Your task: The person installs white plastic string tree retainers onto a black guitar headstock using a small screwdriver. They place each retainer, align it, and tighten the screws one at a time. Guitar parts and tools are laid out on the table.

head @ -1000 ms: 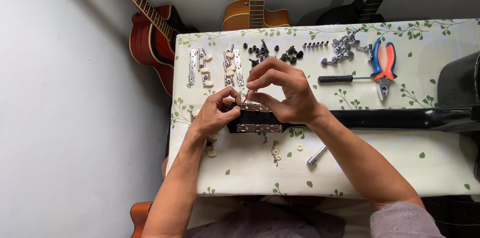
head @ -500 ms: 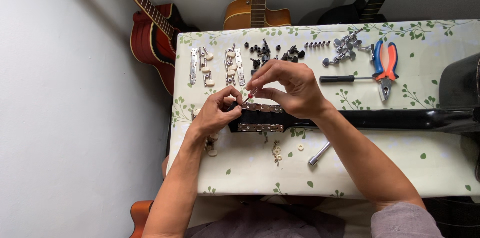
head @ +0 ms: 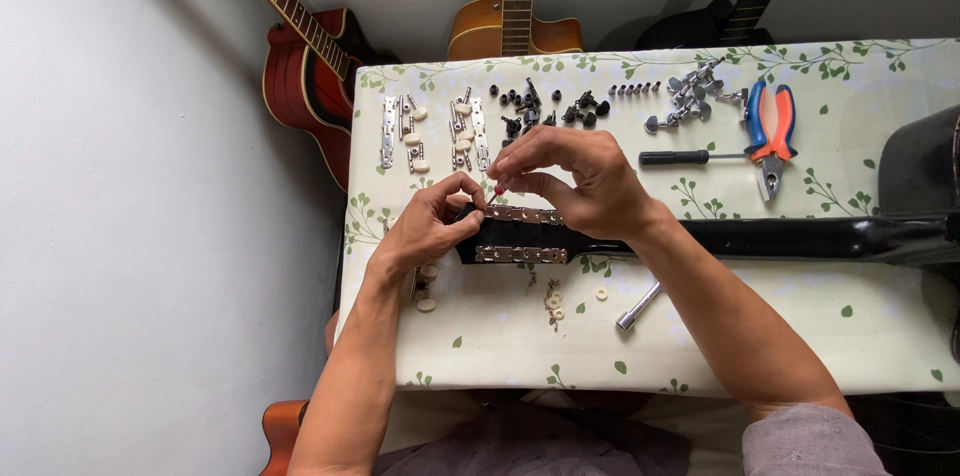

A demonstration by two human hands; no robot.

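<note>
Hands meet over the black guitar headstock (head: 525,236) that lies flat on the surface (head: 700,336), its neck running off to my right. My left hand (head: 428,226) grips the headstock's end, thumb and forefinger pressed together near the upper metal tuner plate (head: 525,215). My right hand (head: 580,181) hovers just above that plate, fingertips pinching something small with a red tip (head: 499,190); I cannot tell what it is. A second tuner plate (head: 520,255) runs along the headstock's near edge.

On the leaf-patterned cloth beyond my hands I see two loose tuner strips with cream knobs (head: 432,128), a scatter of small black parts (head: 545,106), a row of tiny screws (head: 635,90) and a heap of chrome tuners (head: 688,101). To the right of those lie a black-handled screwdriver (head: 685,157) and pliers with orange and blue grips (head: 770,131), just beside each other. Near me, below the headstock, sit small white washers (head: 555,301) and a silver socket wrench (head: 638,306).

Behind the surface a red guitar (head: 300,76) and an amber guitar (head: 515,26) lean against the wall.
</note>
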